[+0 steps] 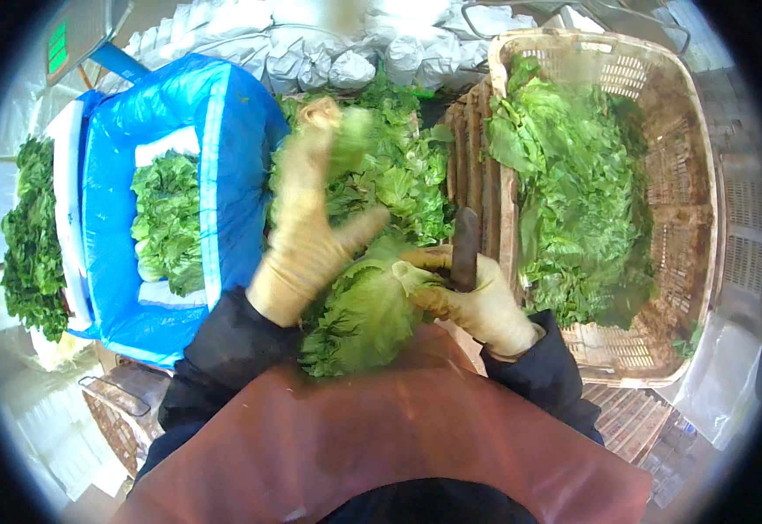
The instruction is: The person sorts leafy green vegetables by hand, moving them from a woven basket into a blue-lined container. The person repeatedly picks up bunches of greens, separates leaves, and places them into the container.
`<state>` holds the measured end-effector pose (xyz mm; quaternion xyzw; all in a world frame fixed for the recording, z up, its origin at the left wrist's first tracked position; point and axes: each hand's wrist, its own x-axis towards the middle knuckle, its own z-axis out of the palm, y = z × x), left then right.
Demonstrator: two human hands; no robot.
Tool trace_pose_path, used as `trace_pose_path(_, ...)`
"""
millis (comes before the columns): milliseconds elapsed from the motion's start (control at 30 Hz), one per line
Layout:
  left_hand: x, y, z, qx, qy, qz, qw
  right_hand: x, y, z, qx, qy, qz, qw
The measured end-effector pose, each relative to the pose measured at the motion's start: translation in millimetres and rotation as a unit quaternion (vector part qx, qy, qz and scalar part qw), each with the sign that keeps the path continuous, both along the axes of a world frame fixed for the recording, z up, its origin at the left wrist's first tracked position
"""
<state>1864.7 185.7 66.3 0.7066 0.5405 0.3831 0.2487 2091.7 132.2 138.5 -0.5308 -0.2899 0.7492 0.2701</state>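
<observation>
My right hand [479, 301], in a pale yellow glove, grips a knife by its dark handle [464, 252], and I cannot make out the blade. Its fingertips touch the pale cut stem of a head of lettuce [368, 314], which lies in front of my apron. My left hand [309, 223], gloved too and blurred, reaches forward above that lettuce with thumb and fingers apart. Beside its fingertips is a blurred light green leaf [353, 141]; I see no grip on it. Loose lettuce leaves [400, 183] are heaped beyond both hands.
To the left, a box lined with blue plastic [246, 157] contains lettuce heads [168, 223]. A dirty plastic crate [682, 216] at right holds more lettuce [584, 203]. White bundles [355, 69] are piled at the back. Leafy greens [33, 236] stand far left.
</observation>
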Motion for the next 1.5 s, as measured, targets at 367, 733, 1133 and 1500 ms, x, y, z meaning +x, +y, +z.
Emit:
trace_pose_path(367,18.5,-3.0,12.2,-0.272,-0.271,-0.190,0.904,83.4,41.0,7.1,0.384,-0.415,0.084,0.821)
trace_pose_path(733,8.0,37.6,9.3,-0.669,-0.167,-0.459,0.560,244.1,169.9,-52.7,0.331,-0.767,0.137,0.533)
trace_pose_path(1133,113.1,15.3,-55.1,-0.572,-0.547,-0.173,0.586,121.2,26.1,9.7,0.298,-0.401,0.191,0.845)
trace_pose_path(1500,39.1,-27.7,10.1,-0.392,-0.314,-0.213,0.838,110.7,73.8,-27.6,0.476,-0.603,0.370,0.522)
